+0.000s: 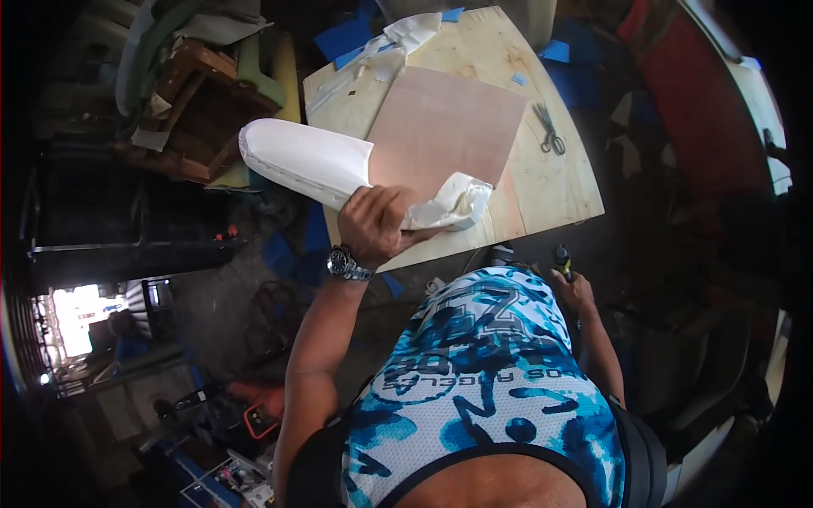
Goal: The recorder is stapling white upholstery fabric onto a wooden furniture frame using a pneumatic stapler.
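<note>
Both hands are busy: left hand (378, 222) clamps the white upholstered panel (309, 161) at the plywood table's (550, 190) near-left edge; right hand (574, 286) grips a dark-handled tool (561, 256) low, apparently mid-upholstering; fastening loose fabric likely needs it raised.

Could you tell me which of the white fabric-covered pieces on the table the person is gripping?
The large rounded white upholstered piece overhanging the table's left edge; the left hand grips it. The other white piece lies untouched at the far end.

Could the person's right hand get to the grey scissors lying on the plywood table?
Probably yes. The right hand is low by the table's near edge, gripping a dark-handled tool, so it is not free. The grey scissors lie in the open on the plywood table with nothing between.
</note>
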A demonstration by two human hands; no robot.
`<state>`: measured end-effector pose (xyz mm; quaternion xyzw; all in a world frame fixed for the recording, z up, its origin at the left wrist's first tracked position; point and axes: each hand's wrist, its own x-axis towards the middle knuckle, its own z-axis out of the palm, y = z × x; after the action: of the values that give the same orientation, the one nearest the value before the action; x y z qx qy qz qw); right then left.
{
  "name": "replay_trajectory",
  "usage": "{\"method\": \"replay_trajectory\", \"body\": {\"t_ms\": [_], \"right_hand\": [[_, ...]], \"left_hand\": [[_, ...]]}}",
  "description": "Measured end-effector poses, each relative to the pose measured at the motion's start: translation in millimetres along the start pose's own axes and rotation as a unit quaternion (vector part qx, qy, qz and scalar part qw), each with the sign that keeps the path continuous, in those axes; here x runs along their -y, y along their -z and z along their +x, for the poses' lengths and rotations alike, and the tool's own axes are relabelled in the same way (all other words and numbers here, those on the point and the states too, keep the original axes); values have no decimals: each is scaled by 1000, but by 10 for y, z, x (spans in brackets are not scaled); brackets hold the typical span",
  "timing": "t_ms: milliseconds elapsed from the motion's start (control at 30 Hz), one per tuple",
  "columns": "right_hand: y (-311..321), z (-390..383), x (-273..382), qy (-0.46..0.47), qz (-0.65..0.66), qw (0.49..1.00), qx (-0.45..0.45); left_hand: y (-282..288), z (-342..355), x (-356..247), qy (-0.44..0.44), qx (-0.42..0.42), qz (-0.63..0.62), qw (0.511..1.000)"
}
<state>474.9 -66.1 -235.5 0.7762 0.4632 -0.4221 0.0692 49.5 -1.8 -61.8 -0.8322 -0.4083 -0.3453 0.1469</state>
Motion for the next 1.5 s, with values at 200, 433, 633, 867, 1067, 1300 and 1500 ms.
{"method": "replay_trajectory", "body": {"t_ms": [200,433,633,867,1067,1300,1500], "right_hand": [[34,-55,103,36,-33,997,61],[305,-496,480,39,-33,996,69],[337,-359,515,114,46,992,18],[619,-418,948,196,77,978,5],[1061,-718,1468,223,8,974,28],[1375,-1121,1758,303,117,939,110],[1563,-1274,1777,379,280,873,130]], "left_hand": [[-244,208,58,31,15,-71,997],[-279,882,302,36,168,-26,985],[-189,764,421,12,156,-30,987],[124,468,597,32,178,17,983],[267,196,714,10,140,57,988],[363,41,640,106,97,29,989],[363,20,565,115,65,25,991]]}}
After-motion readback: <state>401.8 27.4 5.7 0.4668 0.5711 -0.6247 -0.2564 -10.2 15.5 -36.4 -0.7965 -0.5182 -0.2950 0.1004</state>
